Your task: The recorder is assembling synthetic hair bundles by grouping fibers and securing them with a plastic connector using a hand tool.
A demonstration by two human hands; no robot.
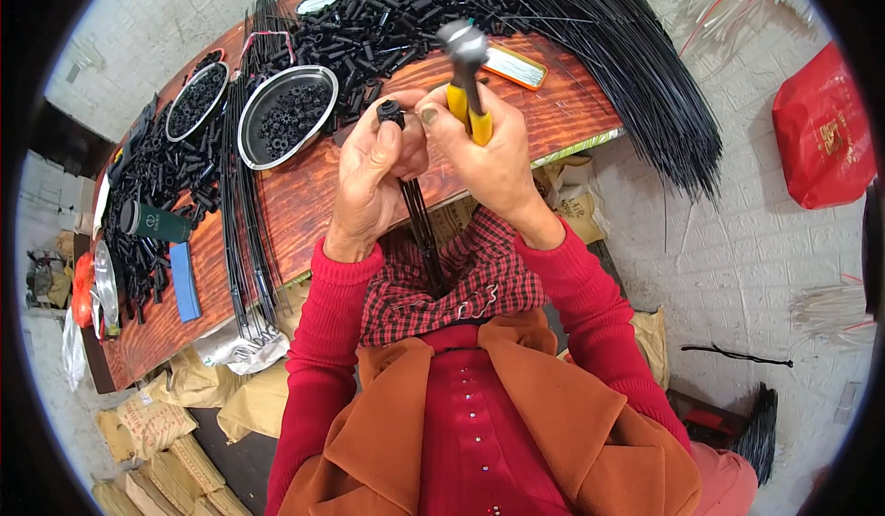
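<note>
— What have you got in your hands?

— My left hand [373, 170] is closed around a bundle of thin black rods [419, 226], gripped near the top. A small black cap [390, 111] sits on the upper end, just above my thumb. The rods run down towards my lap, over the checked cloth [461, 286].

— And the other one?

— My right hand [489, 152] is wrapped tight round the yellow handle of a hammer [467, 74]. Its grey metal head is raised above both hands, a little blurred. My right thumb lies just beside the cap.

— Where is all this happening?

— Right in front of my chest, at the near edge of the wooden desk [304, 203]. Behind my hands lies a heap of black plastic parts [387, 14], and beside it a metal bowl [288, 101] with more small black pieces in it. A second bowl [195, 101] stands further left. A big sheaf of long black rods [636, 74] fans off the desk on my right.
</note>
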